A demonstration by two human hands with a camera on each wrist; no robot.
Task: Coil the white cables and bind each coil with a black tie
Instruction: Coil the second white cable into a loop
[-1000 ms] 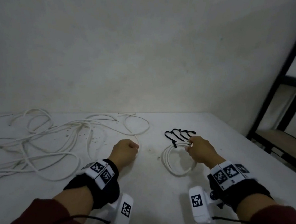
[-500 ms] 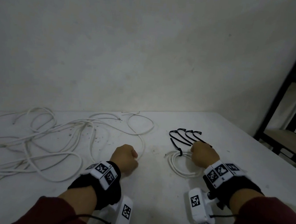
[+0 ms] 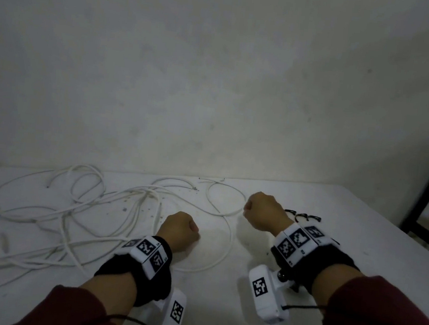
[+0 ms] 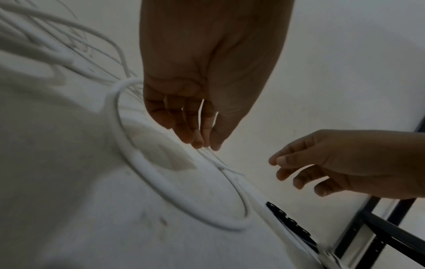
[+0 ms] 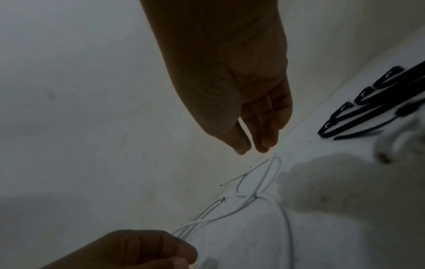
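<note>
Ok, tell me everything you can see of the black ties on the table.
The thin black plastic ties lie flat on the white table near its far right side, side by side and roughly parallel, each bent into a narrow loop with a rounded end. At least four show in the right wrist view; the head view shows only their tips beyond the right hand. No hand touches them. One lies next to a blurred white cable coil; whether it binds it I cannot tell.
</note>
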